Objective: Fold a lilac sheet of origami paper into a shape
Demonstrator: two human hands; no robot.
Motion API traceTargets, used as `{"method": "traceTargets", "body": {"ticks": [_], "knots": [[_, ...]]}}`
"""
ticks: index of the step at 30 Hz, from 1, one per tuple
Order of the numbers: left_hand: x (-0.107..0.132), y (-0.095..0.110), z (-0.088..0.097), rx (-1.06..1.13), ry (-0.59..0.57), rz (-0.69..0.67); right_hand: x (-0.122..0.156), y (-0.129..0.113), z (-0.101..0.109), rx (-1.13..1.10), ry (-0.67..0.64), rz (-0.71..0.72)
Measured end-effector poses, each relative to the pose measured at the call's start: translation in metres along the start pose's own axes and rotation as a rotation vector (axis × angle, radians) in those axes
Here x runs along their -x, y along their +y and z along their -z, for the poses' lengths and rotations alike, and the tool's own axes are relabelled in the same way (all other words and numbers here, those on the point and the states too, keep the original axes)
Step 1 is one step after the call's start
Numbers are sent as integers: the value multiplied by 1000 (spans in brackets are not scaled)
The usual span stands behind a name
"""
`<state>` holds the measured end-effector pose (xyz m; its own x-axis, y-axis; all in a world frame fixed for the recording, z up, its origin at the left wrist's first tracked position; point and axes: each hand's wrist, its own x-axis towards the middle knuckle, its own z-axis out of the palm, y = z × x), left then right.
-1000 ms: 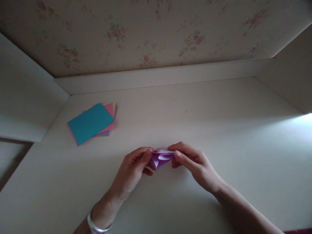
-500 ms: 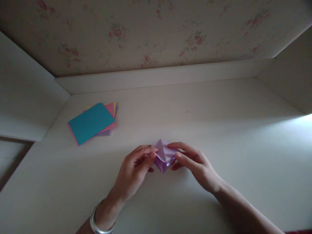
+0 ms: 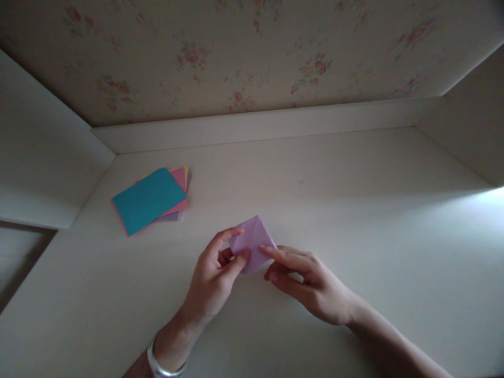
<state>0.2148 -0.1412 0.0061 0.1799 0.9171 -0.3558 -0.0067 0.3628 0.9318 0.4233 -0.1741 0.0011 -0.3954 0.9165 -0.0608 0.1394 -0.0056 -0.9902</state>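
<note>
The folded purple paper is between the two hands, over the near middle part of the bench, one corner pointing away from the person and a crease running down from it. The left hand is partly closed on its left side: the thumb presses the face near the lower edge, the index finger lies at the upper left edge, and other fingers go behind. The right hand is loosely bent at the opposite side, its index fingertip on the face of the paper near the right corner. Its thumb sits lower, off the face (whether a finger backs the paper from underneath, I cannot tell). A silver bracelet circles the left wrist.

Beyond the left hand, well apart from the folded piece, a loose stack of coloured paper lies on the bench. A blue sheet tops it, set askew, with pink, yellow and purple edges showing beneath.
</note>
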Motion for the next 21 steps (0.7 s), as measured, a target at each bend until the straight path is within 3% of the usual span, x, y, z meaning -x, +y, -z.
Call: {"method": "traceTargets", "body": {"ticks": [3, 7, 15, 21], "knots": [[-1, -1, 1, -14, 44, -2, 1, 2, 2, 2, 22, -4], [-1, -2, 3, -8, -13, 69, 3, 4, 9, -88, 94, -43], [-1, 1, 2, 111, -47, 204, 2, -1, 11, -31, 58, 2], [-2, -1, 2, 124, -68, 212, 3, 1, 10, -28, 70, 10]]}}
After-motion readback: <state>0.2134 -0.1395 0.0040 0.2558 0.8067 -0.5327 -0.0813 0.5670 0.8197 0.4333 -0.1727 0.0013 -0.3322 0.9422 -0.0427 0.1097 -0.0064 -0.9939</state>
